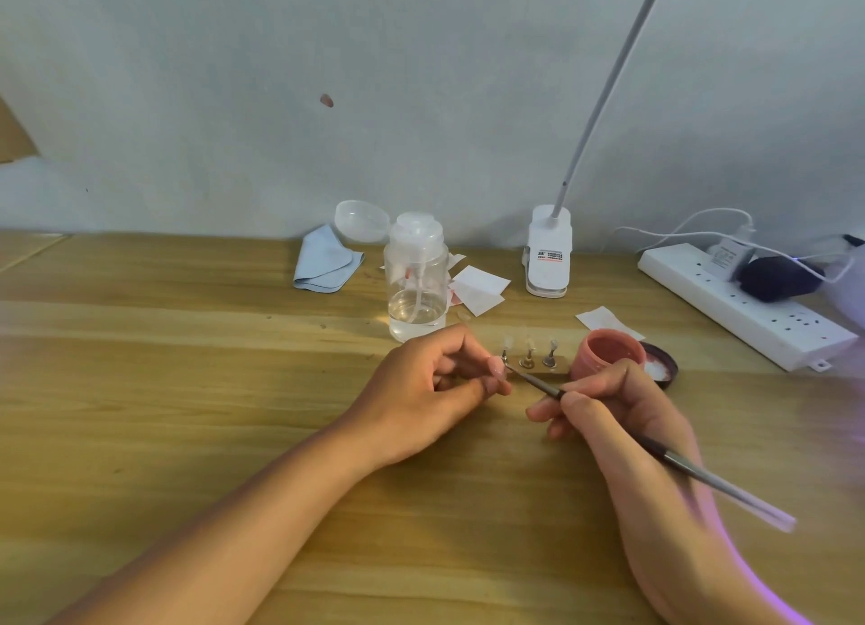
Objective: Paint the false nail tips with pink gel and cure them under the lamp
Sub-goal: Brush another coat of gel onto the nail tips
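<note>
my left hand (428, 390) curls around a pink nail tip (496, 367), pinching it. my right hand (608, 409) grips the brush (674, 465), bristles touching the tip beside the pink jar (611, 355).

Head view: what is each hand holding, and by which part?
Right hand pinches the nail brush on its handle just behind the ferrule. Left hand pinches a pink nail tip between thumb and forefinger; exact contact point cannot be told.

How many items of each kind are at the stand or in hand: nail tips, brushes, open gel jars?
False nail tip: 4 (3 on the stand, 1 pinched in the left hand)
Brush: 1, in the right hand
Pink gel jar: 1, open
Total: 6
</note>
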